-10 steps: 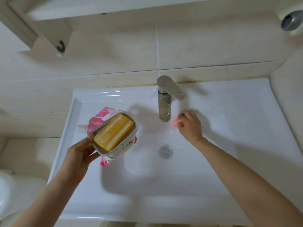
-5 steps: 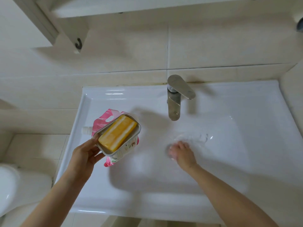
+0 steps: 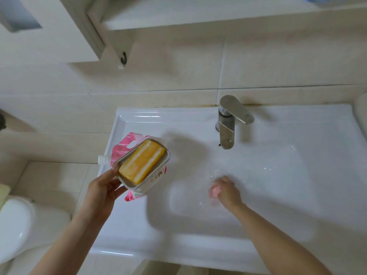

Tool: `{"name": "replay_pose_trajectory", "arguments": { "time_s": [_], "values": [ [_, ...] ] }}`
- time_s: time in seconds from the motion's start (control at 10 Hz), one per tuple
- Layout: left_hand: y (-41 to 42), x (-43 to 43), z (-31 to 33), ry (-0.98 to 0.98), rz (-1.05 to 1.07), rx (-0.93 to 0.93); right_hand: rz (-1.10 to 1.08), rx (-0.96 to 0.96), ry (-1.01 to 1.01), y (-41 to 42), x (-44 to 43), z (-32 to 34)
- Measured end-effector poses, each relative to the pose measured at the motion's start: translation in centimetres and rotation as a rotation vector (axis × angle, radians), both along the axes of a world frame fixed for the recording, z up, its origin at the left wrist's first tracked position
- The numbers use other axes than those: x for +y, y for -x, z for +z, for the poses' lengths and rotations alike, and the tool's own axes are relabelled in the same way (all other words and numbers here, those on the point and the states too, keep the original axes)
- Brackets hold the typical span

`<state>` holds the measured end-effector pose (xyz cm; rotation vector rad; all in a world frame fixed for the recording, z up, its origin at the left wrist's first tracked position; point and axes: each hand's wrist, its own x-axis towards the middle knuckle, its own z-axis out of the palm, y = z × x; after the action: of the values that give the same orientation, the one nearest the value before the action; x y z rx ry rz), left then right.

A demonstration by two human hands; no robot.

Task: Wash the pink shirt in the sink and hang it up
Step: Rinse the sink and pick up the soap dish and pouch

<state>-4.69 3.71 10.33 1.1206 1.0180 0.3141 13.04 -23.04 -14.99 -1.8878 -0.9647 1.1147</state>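
Low in the sink (image 3: 297, 135), in front of the tap (image 3: 227, 132), a small pink wad (image 3: 215, 190) is pinched in the curled fingers of the right hand (image 3: 228, 193); whether it is the shirt cannot be told. Wet cloth is judged soft, limp and water-heavy, best gathered in a full fist. A dish (image 3: 166, 155) of soap (image 3: 142, 162) and a pouch (image 3: 127, 139) are gripped by the left hand (image 3: 101, 189). The basin is seen glossy, wet, likely slippery; a tiled wall (image 3: 158, 76), hook (image 3: 123, 57) and toilet (image 3: 15, 225) are nearby.
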Motion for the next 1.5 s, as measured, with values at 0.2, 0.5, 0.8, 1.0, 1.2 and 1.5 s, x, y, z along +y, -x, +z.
{"name": "replay_pose_trajectory", "arguments": {
  "time_s": [0.2,0.5,0.8,1.0,1.2,1.5],
  "values": [
    [0.6,0.7,-0.1,0.011,-0.02,-0.009,-0.257,-0.502,0.686,1.4,0.6,4.6],
    [0.7,1.3,-0.3,0.032,-0.041,-0.016,-0.097,-0.505,0.782,1.7,1.4,3.3],
    [0.9,1.7,0.1,0.035,-0.016,-0.051,-0.989,0.269,0.441,1.6,0.3,3.9],
    [0.8,1.8,-0.1,0.058,-0.004,-0.073,-0.839,0.299,0.372,2.5,-1.7,3.9],
    [0.6,1.3,-0.2,0.07,-0.006,-0.092,-0.215,-0.409,0.771,3.5,-5.1,4.0],
    [0.5,0.1,-0.3,0.082,0.0,-0.085,-0.112,-0.418,0.783,1.9,-4.7,3.8]
  ]
}}
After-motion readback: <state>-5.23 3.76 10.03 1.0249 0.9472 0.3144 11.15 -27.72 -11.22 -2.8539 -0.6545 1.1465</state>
